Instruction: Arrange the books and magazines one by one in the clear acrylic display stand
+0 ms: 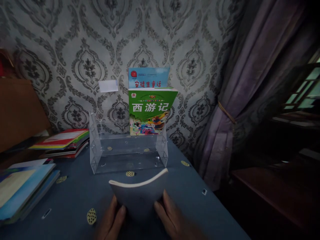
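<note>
A thin paperback book (141, 196) with a dark bluish cover stands upright and bowed between my two hands, its white page edges facing up. My left hand (113, 216) pinches its left side, thumb on the near face. On the right side my right hand (168, 213) grips it the same way. Beyond the book is a clear acrylic tiered rack (95, 143). In the rack's right part a green book (150, 110) with white Chinese characters leans upright, and a light-blue book (148, 76) shows behind it.
Stacked books (22, 186) lie at the left edge, with another pile (67, 143) further back. A blue patterned cloth (195, 206) covers the table, whose right edge slants away. A purple curtain (220, 140) hangs at right; a white label (108, 86) shows against the wallpaper.
</note>
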Motion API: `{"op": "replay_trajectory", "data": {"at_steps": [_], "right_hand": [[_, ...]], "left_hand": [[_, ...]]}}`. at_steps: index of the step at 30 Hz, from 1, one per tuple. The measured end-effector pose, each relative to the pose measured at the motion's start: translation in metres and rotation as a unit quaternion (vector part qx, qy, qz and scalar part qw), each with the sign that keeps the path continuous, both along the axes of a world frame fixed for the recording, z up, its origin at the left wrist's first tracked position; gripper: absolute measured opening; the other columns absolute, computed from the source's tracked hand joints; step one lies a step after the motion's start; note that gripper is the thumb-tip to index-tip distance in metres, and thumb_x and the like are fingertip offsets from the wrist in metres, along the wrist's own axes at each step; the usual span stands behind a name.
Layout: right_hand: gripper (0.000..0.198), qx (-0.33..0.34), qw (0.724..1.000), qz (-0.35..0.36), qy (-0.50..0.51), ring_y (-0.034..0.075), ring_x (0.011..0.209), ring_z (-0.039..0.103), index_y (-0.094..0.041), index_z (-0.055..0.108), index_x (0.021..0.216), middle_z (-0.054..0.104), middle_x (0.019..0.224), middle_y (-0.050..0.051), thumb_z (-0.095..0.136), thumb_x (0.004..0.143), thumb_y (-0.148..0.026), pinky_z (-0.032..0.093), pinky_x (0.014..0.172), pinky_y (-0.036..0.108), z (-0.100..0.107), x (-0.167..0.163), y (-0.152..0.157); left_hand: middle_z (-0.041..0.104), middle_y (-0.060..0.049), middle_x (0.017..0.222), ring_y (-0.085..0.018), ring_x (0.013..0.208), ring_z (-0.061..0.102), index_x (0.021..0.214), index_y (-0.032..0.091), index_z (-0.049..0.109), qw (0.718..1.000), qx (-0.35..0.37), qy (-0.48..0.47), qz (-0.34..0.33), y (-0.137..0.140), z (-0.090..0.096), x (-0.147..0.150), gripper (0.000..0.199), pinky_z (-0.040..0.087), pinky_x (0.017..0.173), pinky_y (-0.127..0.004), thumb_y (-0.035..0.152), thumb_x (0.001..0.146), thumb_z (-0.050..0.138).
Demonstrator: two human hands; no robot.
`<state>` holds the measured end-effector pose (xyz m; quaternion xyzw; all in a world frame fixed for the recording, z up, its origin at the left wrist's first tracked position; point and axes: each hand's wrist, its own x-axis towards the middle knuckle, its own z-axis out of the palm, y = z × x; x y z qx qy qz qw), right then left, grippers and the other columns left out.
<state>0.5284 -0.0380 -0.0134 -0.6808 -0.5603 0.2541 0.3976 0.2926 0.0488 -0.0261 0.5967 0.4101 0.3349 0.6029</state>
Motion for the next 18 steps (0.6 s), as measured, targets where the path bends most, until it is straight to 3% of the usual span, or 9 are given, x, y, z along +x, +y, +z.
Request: {"op": "replay_trajectory", "data": {"at_steps": [7, 13, 18], "right_hand": [[0.065, 0.0, 1.0, 0.008, 0.02, 0.033, 0.134, 0.056, -0.024, 0.059, 0.144, 0.07, 0.129, 0.012, 0.049, 0.096, -0.066, 0.04, 0.118, 0.047, 0.002, -0.001, 0.001], [0.069, -0.024, 0.999, 0.021, 0.012, 0.032, 0.143, 0.047, -0.021, 0.053, 0.149, 0.059, 0.148, 0.013, 0.042, 0.098, -0.066, 0.03, 0.123, 0.049, 0.005, -0.003, 0.001], [0.062, -0.025, 1.0, -0.007, -0.01, 0.033, 0.13, 0.06, -0.022, 0.065, 0.136, 0.069, 0.134, 0.012, 0.043, 0.098, -0.066, 0.04, 0.118, 0.048, 0.012, -0.002, 0.001]], "left_hand": [[0.067, -0.002, 0.139, -0.029, 0.151, 0.039, 0.135, 0.031, 0.065, 1.0, -0.013, -0.004, 0.001, -0.001, -0.002, 0.0, 0.053, 0.041, 0.12, -0.04, 0.051, 0.086, 0.067], [0.069, -0.004, 0.136, -0.031, 0.152, 0.036, 0.135, 0.033, 0.065, 1.0, -0.012, 0.014, 0.01, -0.001, -0.002, 0.002, 0.059, 0.038, 0.121, -0.042, 0.054, 0.08, 0.072], [0.073, -0.006, 0.128, -0.032, 0.149, 0.04, 0.136, 0.029, 0.063, 0.999, 0.006, 0.039, 0.021, 0.002, 0.002, 0.009, 0.063, 0.038, 0.121, -0.042, 0.057, 0.081, 0.072]]}}
